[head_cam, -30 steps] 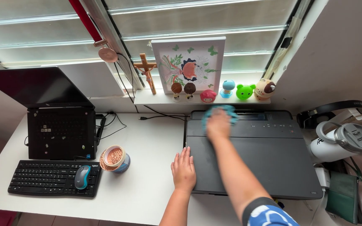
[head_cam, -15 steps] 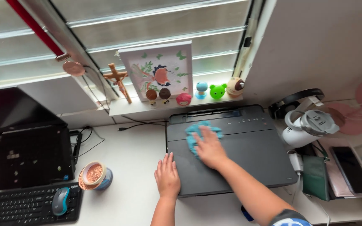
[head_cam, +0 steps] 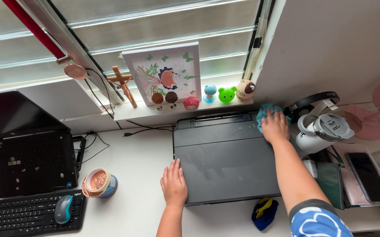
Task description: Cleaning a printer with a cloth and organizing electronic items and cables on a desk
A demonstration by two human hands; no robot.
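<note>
right hand (head_cam: 274, 127) grips teal cloth (head_cam: 264, 113) on printer (head_cam: 225, 158) top's upper-right corner, printer long axis left-right; left hand (head_cam: 173, 184) flat, released, at lower-left edge

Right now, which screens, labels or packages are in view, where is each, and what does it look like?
Laptop screen: far left of the desk, behind the keyboard; dark rectangle, switched off.
Phone screen: right edge of the desk, lying flat; black rectangle, dark.
Stickers on the laptop base: small pale squares on black.
Printer: centre, under both hands; dark grey, no lit display visible.
No packages visible.
</note>
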